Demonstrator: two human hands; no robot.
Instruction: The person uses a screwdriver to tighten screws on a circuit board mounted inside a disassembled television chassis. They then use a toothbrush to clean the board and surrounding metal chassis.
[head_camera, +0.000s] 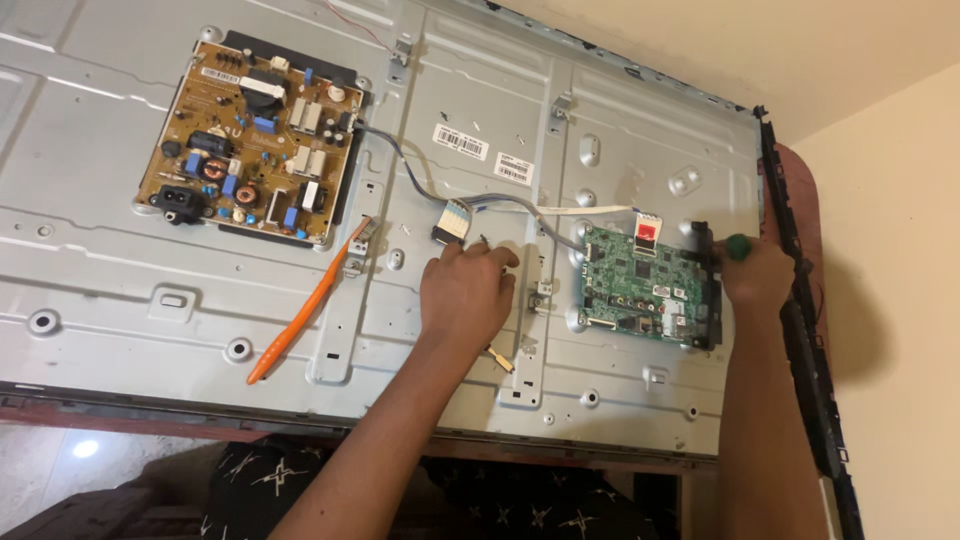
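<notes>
the left hand (465, 290) lies knuckles up on the bare metal back panel (120, 250) of an opened flat screen, roughly in the middle of it, with the fingers curled loosely downward; the fingertips press near a small dark connector (449, 234) at the end of a flat grey cable (520, 205), just to the far side of the hand, though i cannot tell whether they actually pinch anything. the right hand (752, 275) sits well to the right, closed in a fist around the green handle of a screwdriver (738, 247), hard against the right edge of the green circuit board (632, 283). that board lies between the two hands, much closer to the right one, with a black bracket (704, 285) running along its right side under the fist. a red and white tag (647, 230) sits at the board's far edge, where a white ribbon cable (585, 209) comes in. to the left of the left hand, an orange toothbrush (310, 305) rests at a slant on the panel, its bristle end pointing to the far right. farther left and farther off is a tan power board (255, 140) crowded with components. a detached black plastic frame strip (800, 310) leans along the right edge of the panel, just beyond the right hand.
</notes>
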